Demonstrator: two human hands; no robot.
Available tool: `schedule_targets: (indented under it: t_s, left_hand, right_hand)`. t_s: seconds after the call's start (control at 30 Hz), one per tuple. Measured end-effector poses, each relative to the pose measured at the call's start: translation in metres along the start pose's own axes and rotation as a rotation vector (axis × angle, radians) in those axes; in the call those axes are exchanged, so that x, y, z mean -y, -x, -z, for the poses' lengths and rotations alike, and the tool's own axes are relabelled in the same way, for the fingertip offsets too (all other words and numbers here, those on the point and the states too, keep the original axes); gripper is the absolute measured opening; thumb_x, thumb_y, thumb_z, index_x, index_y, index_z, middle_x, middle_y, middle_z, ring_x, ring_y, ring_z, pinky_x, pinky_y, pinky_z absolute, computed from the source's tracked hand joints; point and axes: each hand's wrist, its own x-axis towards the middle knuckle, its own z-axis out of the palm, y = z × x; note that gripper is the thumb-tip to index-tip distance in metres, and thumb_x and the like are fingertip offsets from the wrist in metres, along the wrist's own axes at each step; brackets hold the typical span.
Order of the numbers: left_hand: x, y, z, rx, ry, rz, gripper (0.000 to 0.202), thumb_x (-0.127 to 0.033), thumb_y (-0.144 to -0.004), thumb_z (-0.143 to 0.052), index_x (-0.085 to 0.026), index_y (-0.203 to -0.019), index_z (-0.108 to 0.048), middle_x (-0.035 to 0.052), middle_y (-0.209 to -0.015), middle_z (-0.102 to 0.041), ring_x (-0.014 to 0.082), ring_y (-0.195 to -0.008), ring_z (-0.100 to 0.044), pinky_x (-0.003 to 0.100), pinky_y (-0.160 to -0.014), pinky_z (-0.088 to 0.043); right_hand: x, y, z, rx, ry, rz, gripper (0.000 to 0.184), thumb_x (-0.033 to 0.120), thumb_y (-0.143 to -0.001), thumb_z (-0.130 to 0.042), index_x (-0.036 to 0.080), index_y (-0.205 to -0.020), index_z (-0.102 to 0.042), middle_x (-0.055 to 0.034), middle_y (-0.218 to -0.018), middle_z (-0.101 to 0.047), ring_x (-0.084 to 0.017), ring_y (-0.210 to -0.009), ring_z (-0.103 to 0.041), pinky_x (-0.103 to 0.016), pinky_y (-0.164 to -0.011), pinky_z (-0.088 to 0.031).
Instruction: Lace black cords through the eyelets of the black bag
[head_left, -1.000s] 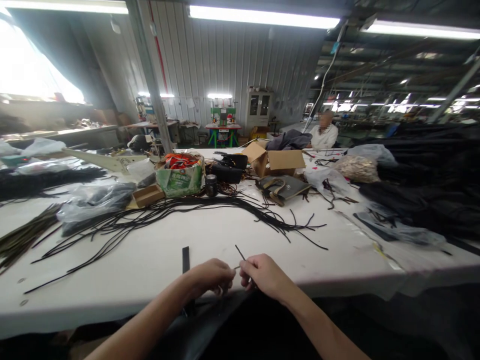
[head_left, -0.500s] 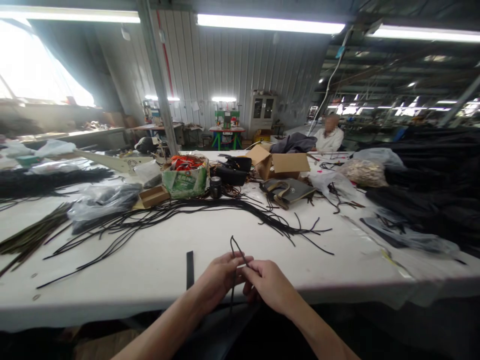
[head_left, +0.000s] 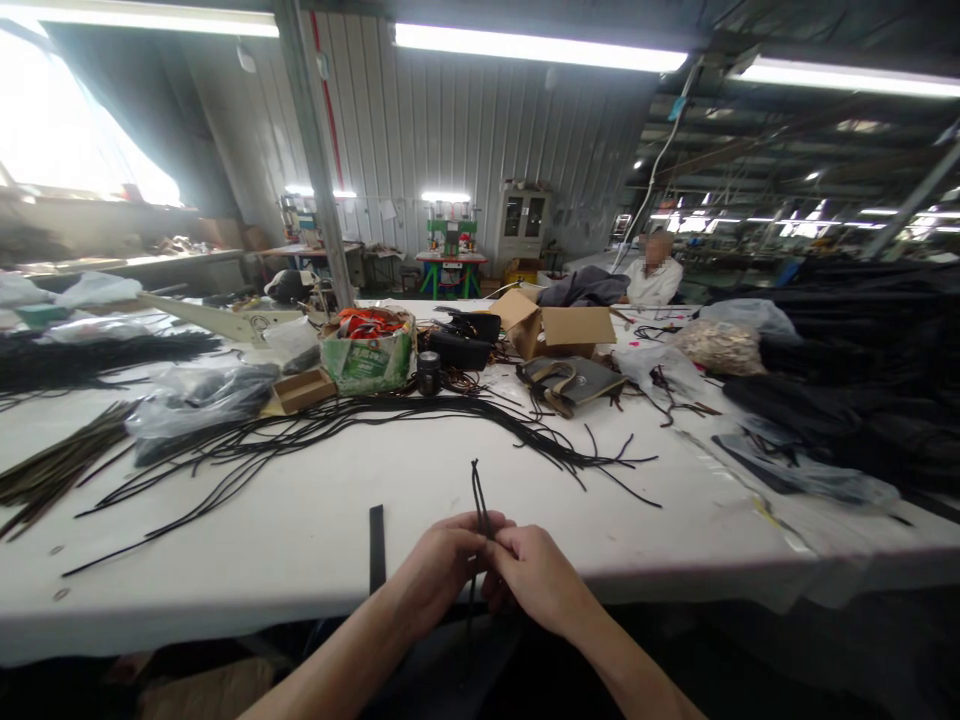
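Note:
A thin black cord (head_left: 477, 492) is doubled into a narrow loop that stands up above my hands. My left hand (head_left: 448, 560) is closed on it, thumb and fingers pinching near the base of the loop. Beside it, touching at the fingertips, my right hand (head_left: 529, 572) also pinches the cord. One length of cord hangs down below the fingers toward my lap. To the left of my hands lies a flat black strip (head_left: 377, 548) on the white table (head_left: 285, 560). Farther off, a bundle of long black cords (head_left: 390, 408) stretches across the table.
Behind the cords stand a green bag (head_left: 367, 358) with orange pieces, a dark jar (head_left: 428, 373), an open cardboard box (head_left: 574, 328) and a grey handbag (head_left: 574, 385). Dark fabric (head_left: 862, 370) is piled at right. A person in white (head_left: 654, 282) sits at the far side.
The cord's loop has narrowed, its two strands now close together and more upright. My hands have drawn slightly closer together.

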Motion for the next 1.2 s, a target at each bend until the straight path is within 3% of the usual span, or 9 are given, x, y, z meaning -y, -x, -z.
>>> schedule_targets:
  t_s: [0.1,0.27,0.57,0.7,0.77,0.9,1.0,1.13,1.2]
  left_hand:
    - [0.0,0.001,0.0,0.019,-0.015,0.008,0.048,-0.022,-0.073,-0.066,-0.007,-0.118,-0.074,0.0107,-0.08,-0.072,0.0231,-0.062,-0.065,0.036,-0.063,-0.052]
    - [0.009,-0.002,0.0,0.014,-0.029,-0.01,0.057,-0.058,-0.097,-0.065,-0.006,-0.12,-0.074,0.0091,-0.073,-0.069,0.0211,-0.056,-0.06,0.033,-0.056,-0.049]
    - [0.022,-0.007,-0.007,-0.076,-0.089,-0.102,0.067,-0.071,-0.089,-0.078,-0.008,-0.112,-0.074,0.0044,-0.063,-0.066,0.0176,-0.047,-0.055,0.029,-0.046,-0.043]
    - [0.032,-0.007,-0.014,-0.273,-0.01,-0.235,0.058,-0.067,-0.085,-0.086,-0.014,-0.101,-0.069,0.0109,-0.086,-0.077,0.0244,-0.076,-0.073,0.034,-0.07,-0.059]
    - [0.037,-0.005,-0.018,-0.335,0.048,-0.292,0.055,-0.064,-0.086,-0.087,-0.015,-0.101,-0.066,0.0093,-0.089,-0.075,0.0269,-0.09,-0.076,0.039,-0.089,-0.062]
    - [0.034,0.004,-0.026,-0.408,0.179,-0.338,0.051,-0.06,-0.086,-0.088,-0.018,-0.103,-0.064,-0.0026,-0.076,-0.059,0.0174,-0.071,-0.065,0.036,-0.074,-0.062]
    - [0.016,0.012,-0.029,-0.425,0.321,-0.383,0.052,-0.05,-0.078,-0.097,-0.018,-0.099,-0.062,-0.0063,-0.07,-0.05,0.0114,-0.062,-0.052,0.025,-0.055,-0.047]
    - [-0.006,0.03,-0.028,-0.408,0.45,-0.456,0.049,-0.035,-0.075,-0.102,-0.016,-0.098,-0.063,-0.007,-0.072,-0.048,0.0063,-0.058,-0.043,0.019,-0.05,-0.033]
    - [-0.015,0.047,-0.026,-0.418,0.485,-0.483,0.044,-0.03,-0.079,-0.1,-0.015,-0.099,-0.064,-0.0075,-0.072,-0.046,0.0048,-0.056,-0.039,0.017,-0.049,-0.03]
  right_hand:
    - [0.001,0.0,-0.001,0.005,-0.013,-0.02,0.048,0.061,-0.101,-0.063,0.019,-0.08,-0.072,-0.0093,-0.072,-0.08,-0.025,-0.062,-0.078,-0.029,-0.055,-0.054]
    - [-0.001,0.0,-0.003,0.011,-0.016,-0.019,0.047,0.059,-0.102,-0.06,0.019,-0.08,-0.072,-0.0081,-0.072,-0.079,-0.024,-0.061,-0.076,-0.029,-0.055,-0.055]
    - [-0.006,0.004,-0.005,-0.006,-0.004,-0.021,0.051,0.063,-0.106,-0.057,0.019,-0.083,-0.072,-0.0087,-0.074,-0.08,-0.025,-0.063,-0.077,-0.029,-0.055,-0.053]
    - [0.002,0.023,0.0,-0.145,0.341,-0.004,0.051,0.065,-0.107,-0.056,0.023,-0.088,-0.078,-0.0092,-0.081,-0.081,-0.029,-0.075,-0.078,-0.035,-0.068,-0.052]
    - [-0.004,0.039,0.01,-0.21,0.515,-0.044,0.049,0.069,-0.103,-0.061,0.026,-0.108,-0.083,-0.0115,-0.1,-0.085,-0.034,-0.092,-0.08,-0.039,-0.08,-0.053]
    - [-0.051,0.077,0.044,-0.248,0.48,-0.203,0.077,0.084,-0.093,-0.065,0.025,-0.142,-0.076,-0.0151,-0.149,-0.072,-0.045,-0.14,-0.065,-0.053,-0.119,-0.047]
    - [-0.105,0.105,0.06,-0.152,0.315,-0.359,0.093,0.091,-0.091,-0.06,0.023,-0.154,-0.069,-0.015,-0.154,-0.068,-0.044,-0.149,-0.059,-0.055,-0.129,-0.041]
    - [-0.16,0.125,0.035,-0.083,0.019,-0.324,0.101,0.078,-0.08,-0.083,0.023,-0.161,-0.061,-0.0134,-0.163,-0.061,-0.041,-0.154,-0.054,-0.051,-0.131,-0.043]
    - [-0.169,0.122,0.014,-0.127,-0.145,-0.226,0.089,0.069,-0.08,-0.088,0.025,-0.155,-0.068,-0.0121,-0.158,-0.065,-0.041,-0.152,-0.056,-0.052,-0.13,-0.045]
